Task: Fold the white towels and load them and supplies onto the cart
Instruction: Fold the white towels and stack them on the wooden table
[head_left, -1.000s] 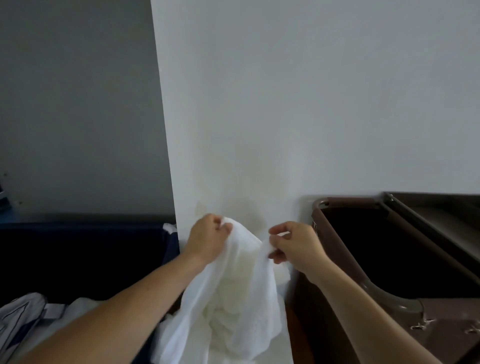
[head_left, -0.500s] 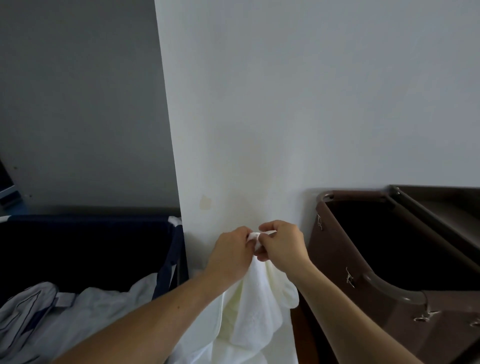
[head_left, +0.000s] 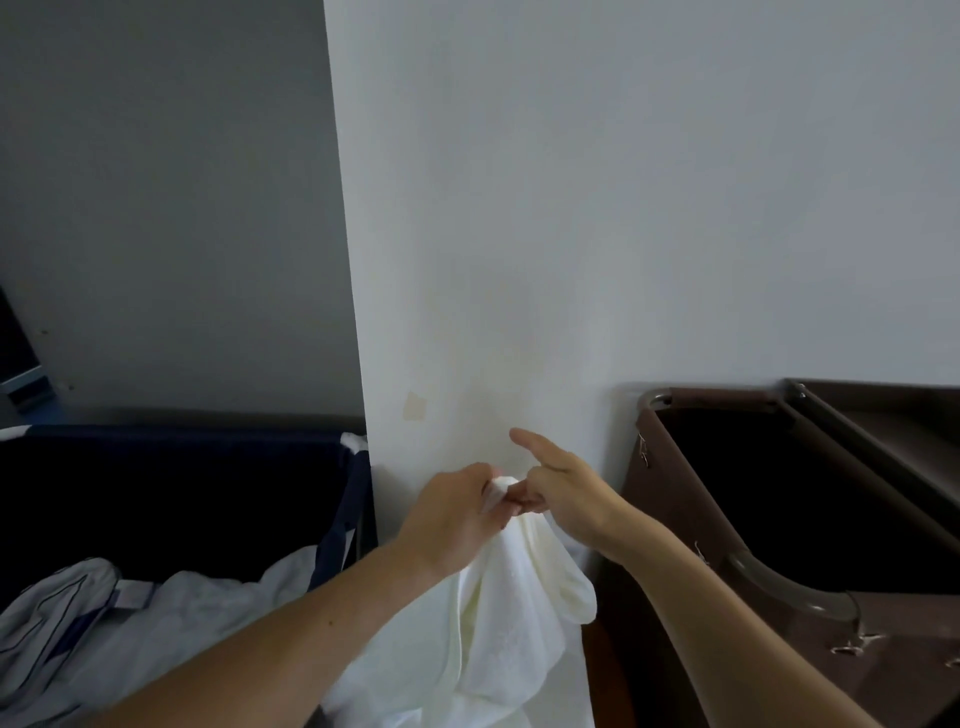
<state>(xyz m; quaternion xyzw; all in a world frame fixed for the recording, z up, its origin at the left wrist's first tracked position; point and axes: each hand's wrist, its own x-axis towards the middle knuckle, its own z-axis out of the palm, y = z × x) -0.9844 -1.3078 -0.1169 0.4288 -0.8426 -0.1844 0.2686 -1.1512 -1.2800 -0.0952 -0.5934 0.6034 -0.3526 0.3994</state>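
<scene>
1. White wall (head_left: 623, 208) fills the view ahead, its corner edge running down just beyond the hands.
2. Left hand (head_left: 452, 514) grips the top corner of a white towel (head_left: 498, 623), fingers curled round the cloth.
3. Right hand (head_left: 561, 493) sits just beside it, touching the same bunched corner. Its forefinger points straight out and the other fingers curl in. I cannot tell whether they truly pinch the cloth.
4. Below both hands the towel hangs loose and rumpled, with no neat fold visible.
5. Left of the left hand stands a navy hamper (head_left: 182, 436), with more pale linen (head_left: 156, 613) heaped at its near side.
6. Right of the right hand is a brown bin (head_left: 779, 405), probably part of the cart. Its inside is too dark to read.
7. Judged from this, the task is early. One towel is in hand with its corners apparently being matched. Finishing the fold, the linen in the hamper, the supplies and all the loading seem to remain.
</scene>
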